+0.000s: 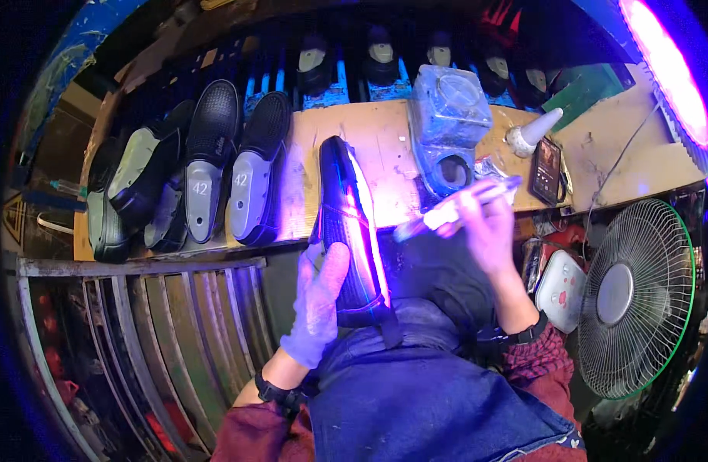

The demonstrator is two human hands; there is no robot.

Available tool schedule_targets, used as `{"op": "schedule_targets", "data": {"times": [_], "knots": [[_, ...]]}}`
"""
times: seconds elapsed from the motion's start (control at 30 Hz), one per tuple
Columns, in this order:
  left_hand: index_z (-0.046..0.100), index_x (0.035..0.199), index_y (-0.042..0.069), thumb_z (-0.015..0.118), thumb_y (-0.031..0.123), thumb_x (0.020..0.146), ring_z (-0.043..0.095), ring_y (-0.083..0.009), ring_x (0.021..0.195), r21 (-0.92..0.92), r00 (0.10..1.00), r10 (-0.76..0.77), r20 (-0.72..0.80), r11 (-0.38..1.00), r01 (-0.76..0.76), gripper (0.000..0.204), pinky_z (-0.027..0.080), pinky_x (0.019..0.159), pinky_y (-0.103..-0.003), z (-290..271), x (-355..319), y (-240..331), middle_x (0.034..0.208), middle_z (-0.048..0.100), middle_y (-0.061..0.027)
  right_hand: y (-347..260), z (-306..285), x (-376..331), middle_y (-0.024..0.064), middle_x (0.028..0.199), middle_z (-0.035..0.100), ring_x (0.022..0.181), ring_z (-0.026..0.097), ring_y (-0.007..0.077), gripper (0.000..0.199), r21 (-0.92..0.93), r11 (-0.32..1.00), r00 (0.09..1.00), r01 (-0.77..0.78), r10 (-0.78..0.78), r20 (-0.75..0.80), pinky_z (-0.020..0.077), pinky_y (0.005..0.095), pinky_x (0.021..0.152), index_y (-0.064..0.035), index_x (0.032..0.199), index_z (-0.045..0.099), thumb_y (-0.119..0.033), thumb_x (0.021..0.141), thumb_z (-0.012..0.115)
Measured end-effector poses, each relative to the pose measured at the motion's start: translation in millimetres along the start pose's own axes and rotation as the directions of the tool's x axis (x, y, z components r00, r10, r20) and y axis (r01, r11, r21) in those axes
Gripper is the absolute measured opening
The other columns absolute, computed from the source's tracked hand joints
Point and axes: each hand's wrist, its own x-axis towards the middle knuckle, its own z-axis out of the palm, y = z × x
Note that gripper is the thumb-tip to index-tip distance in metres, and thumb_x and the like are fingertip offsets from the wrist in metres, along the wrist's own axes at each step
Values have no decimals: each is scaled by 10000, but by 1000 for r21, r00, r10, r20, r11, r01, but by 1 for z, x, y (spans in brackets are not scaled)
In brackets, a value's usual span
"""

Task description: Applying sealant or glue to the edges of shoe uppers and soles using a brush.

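My left hand (319, 296), in a pale glove, is closed round the heel part of a black shoe (346, 223). The shoe stands toe away from me, turned on its side, and bright purple light falls along its sole edge. To the right of it, my right hand (488, 223) grips a brush (446, 215) with a pale handle, its blurred bristle end pointing left toward the shoe but apart from it. Just beyond my right hand is a plastic-wrapped, blue-tinted container (450, 115) with a round opening (451, 173) low at its front.
Several black shoes on grey lasts (201, 196) line the left of the wooden bench (315, 154). Behind it, more shoes sit on a blue-framed rack (384, 85). At right are a white cone (535, 131), a phone (548, 171), a fan (623, 292) and a bright lamp (669, 69).
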Motion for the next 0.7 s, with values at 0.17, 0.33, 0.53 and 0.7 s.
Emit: {"op": "schedule_targets", "data": {"times": [0.17,0.33,0.53,0.7], "knots": [[381,1277,83,601,267,903,566,-128,942,167,997,22,74,985,-34,471,505,782,-290,-29,7,-21,1125,521,-59,-14,60,46,57,668,600,592,621,115,177,-190,981,997,24,-10,75,477,238,505,-40,820,483,-162,903,581],[384,1323,52,553,217,931,484,-160,1094,-25,990,-134,42,991,135,458,459,890,-323,-20,7,-12,1242,426,-111,-16,73,103,77,662,620,528,609,116,244,-299,952,997,63,-70,-13,481,249,492,-4,831,527,-233,881,597],[425,1266,39,543,245,935,561,-149,978,217,997,72,40,973,-79,408,487,840,-300,-13,6,-11,1169,507,-91,-11,65,35,49,678,609,515,569,80,131,-141,986,995,89,-83,49,442,221,453,-41,834,499,-117,892,588],[496,1179,45,397,390,972,607,-116,859,158,990,75,122,983,-94,414,501,765,-272,-2,7,-9,1004,601,-48,-8,60,3,26,675,597,512,548,56,109,-223,960,985,171,-158,76,427,197,450,-37,845,510,-101,897,581]]}}
